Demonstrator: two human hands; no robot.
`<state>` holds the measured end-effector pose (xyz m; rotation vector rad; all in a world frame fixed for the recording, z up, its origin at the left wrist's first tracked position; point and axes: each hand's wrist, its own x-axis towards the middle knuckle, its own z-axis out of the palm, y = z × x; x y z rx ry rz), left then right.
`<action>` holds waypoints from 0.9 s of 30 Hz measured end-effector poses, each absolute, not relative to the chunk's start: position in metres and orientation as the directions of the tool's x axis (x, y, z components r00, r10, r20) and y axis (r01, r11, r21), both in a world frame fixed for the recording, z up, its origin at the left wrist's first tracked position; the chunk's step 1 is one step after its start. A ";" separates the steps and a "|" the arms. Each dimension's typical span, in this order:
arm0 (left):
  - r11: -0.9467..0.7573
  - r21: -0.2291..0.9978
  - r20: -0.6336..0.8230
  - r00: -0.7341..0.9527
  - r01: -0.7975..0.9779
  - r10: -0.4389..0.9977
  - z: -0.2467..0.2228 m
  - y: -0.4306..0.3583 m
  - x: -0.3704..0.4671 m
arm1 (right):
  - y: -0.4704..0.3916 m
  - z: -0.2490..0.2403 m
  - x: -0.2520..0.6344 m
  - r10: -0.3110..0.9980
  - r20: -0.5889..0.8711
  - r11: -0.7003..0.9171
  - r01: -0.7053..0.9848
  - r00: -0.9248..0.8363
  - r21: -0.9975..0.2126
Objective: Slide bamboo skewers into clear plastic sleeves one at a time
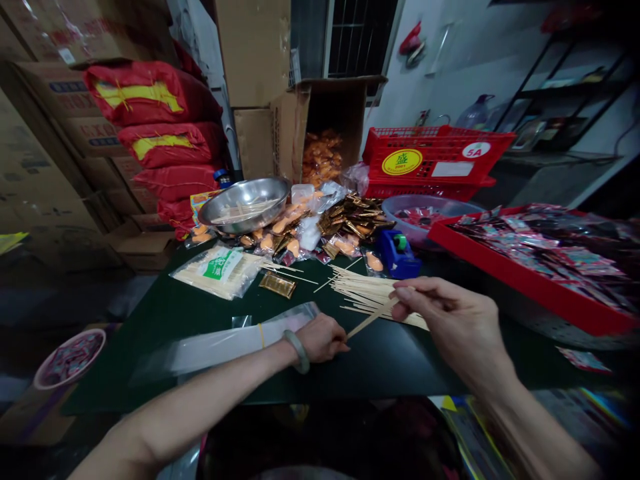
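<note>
Thin wooden sticks [371,320] stretch between my two hands above the dark green table. My left hand [323,339], with a pale bangle on its wrist, is closed round their lower left end. The fingers of my right hand [440,310] pinch the upper right end. A spread pile of loose sticks [360,287] lies just behind, partly hidden by my right hand. Beneath my left forearm rests a stack of clear plastic sleeves [220,343] with a yellow band round it. A gold packet [278,285] and a bag of sticks [217,270] lie farther back.
A steel bowl [245,203] holds sticks at the back left. Gold packets [355,217], orange spoon-like pieces and a blue tape dispenser [397,255] stand behind the pile. At right, a red-rimmed tray [530,283] holds many packets; red baskets [440,160] stand behind.
</note>
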<state>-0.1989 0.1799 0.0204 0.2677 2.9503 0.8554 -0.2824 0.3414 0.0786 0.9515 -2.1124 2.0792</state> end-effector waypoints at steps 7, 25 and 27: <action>0.807 0.588 0.229 -0.967 0.046 -0.112 0.078 0.119 -0.172 | 0.353 0.084 -0.276 -0.172 0.353 -0.264 -0.302 -0.920 -0.916; 0.934 0.348 -0.083 -0.990 0.077 0.113 0.031 0.121 -0.184 | 0.320 0.065 -0.269 -0.180 0.561 -0.024 -0.567 -0.808 -0.824; 0.862 0.505 -0.077 -0.992 0.046 0.098 0.028 0.118 -0.192 | 0.319 0.069 -0.270 -0.180 0.572 -0.012 -0.580 -0.800 -0.815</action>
